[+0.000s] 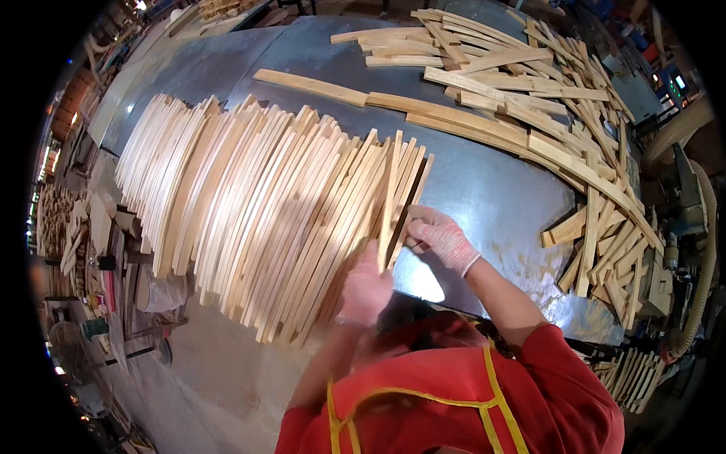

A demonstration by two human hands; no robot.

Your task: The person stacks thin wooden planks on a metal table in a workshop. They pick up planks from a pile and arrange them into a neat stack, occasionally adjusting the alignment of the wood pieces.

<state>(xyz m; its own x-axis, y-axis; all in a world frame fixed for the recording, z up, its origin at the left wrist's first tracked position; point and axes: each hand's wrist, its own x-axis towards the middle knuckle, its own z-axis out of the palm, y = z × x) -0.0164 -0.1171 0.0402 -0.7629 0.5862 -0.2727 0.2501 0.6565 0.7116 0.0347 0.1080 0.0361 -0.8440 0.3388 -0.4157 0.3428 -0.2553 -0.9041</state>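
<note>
A long row of pale wooden strips [249, 197] stands packed side by side on a grey metal table. My left hand [364, 291], in a pinkish work glove and slightly blurred, grips the near end of a wooden strip [389, 198], which slants a little across its neighbours at the right end of the row. My right hand [445, 238], gloved too, has its fingers curled round the edge of the outermost strip [421, 181], where a dark gap shows. Its fingertips are partly hidden.
Across the far right of the metal table [484, 185] lies a jumbled heap of wooden strips [522, 83]. A few strips [318, 87] stretch end to end behind the row. A ribbed hose [707, 250] hangs at the right, and more wood [57, 219] is stacked at the left.
</note>
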